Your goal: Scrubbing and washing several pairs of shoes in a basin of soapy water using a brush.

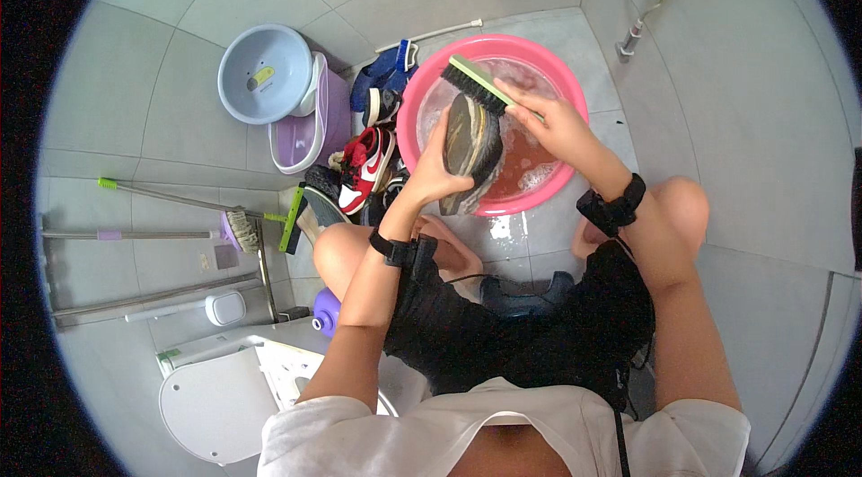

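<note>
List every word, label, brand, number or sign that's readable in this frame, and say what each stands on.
No words or numbers can be read with certainty.
Yellow-green oval label on the light-blue round basin: printing too small.
Red, white and black sneaker: a curved white mark on its side, no legible wording.
Dark, grey-soled shoe in the left hand: no lettering discernible.
Green-backed, black-bristled brush in the right hand: none discernible.
</note>
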Tool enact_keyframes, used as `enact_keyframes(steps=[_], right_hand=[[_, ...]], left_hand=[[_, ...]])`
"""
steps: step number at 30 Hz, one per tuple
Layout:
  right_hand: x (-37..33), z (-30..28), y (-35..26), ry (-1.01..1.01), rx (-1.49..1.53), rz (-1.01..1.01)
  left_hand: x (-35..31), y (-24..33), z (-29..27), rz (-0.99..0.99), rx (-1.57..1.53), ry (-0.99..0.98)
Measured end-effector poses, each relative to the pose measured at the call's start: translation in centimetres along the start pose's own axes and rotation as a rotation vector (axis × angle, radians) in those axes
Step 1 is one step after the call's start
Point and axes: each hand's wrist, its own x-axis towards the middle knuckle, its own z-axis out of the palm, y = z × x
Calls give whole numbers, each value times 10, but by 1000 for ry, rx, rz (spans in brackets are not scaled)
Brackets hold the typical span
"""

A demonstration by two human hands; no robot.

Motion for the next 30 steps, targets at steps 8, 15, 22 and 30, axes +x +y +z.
enact_keyframes(steps=[8, 15, 22, 30], right_hand=[[-1, 6, -18, -61, -232, 38], [-24, 14, -31, -124, -485, -51], [-5, 9, -2, 100, -106, 91], [2, 17, 21, 69, 162, 129]], left_hand=[[9, -18, -4, -79, -233, 71], [17, -15, -6, -213, -214, 176], [8, 13, 19, -122, 195, 168], [8, 6, 8, -11, 398, 127]])
